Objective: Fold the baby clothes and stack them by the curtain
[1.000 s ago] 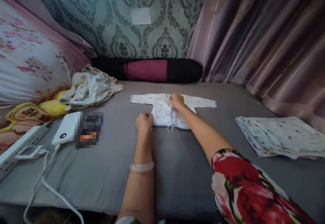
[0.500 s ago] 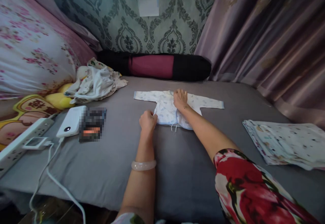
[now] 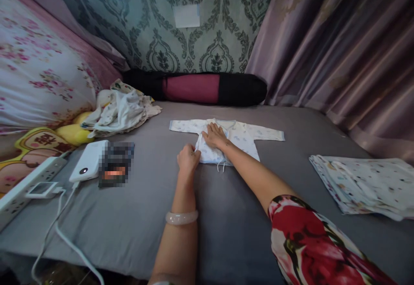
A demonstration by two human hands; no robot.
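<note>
A small white baby shirt [image 3: 244, 140] with pale blue prints and blue trim lies spread on the grey sheet, both sleeves stretched out sideways. Two thin ties hang from its bottom hem. My left hand [image 3: 188, 158] is closed at the shirt's lower left side edge, its thumb and curled fingers pinching the cloth. On the left half of the shirt's front, my right hand [image 3: 215, 136] rests flat with its fingers spread. Part of the shirt's front is hidden under that hand and wrist.
Folded printed cloths [image 3: 371, 186] are stacked on the right. Crumpled clothes [image 3: 123, 108] lie at the back left. A white power bank [image 3: 89, 160], a power strip [image 3: 29, 181] and cables sit at the left. A black and maroon bolster [image 3: 190, 88] lines the wall.
My right hand has moved left across the shirt, from near the neckline's middle to its left front, and its fingers have flattened out. My left hand keeps its place at the edge.
</note>
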